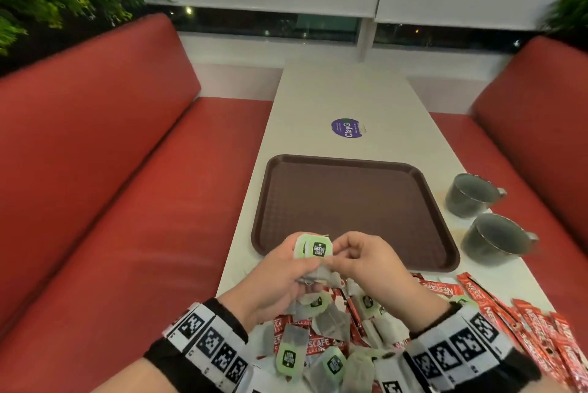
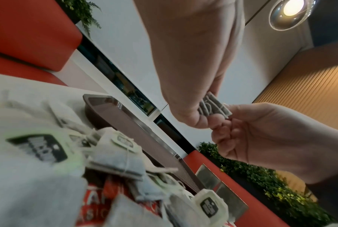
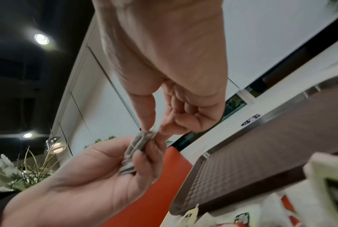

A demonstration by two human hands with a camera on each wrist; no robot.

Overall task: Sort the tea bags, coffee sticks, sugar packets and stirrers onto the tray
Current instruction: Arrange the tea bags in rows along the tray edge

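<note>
My left hand (image 1: 286,268) grips a small stack of tea bags (image 1: 313,249) with green tags, held above the near edge of the table. The same stack of tea bags (image 2: 215,108) shows grey between my fingers in the left wrist view. My right hand (image 1: 356,260) pinches the stack's edge (image 3: 148,135) with thumb and forefinger. Below the hands lies a heap of loose tea bags (image 1: 331,322) mixed with red coffee sticks (image 1: 496,306). The brown tray (image 1: 350,201) lies just beyond, with nothing on it.
Two grey metal mugs (image 1: 471,195) (image 1: 496,240) stand right of the tray. A purple round sticker (image 1: 346,128) sits on the white table (image 1: 343,90) farther back. Red bench seats (image 1: 111,170) flank the table on both sides.
</note>
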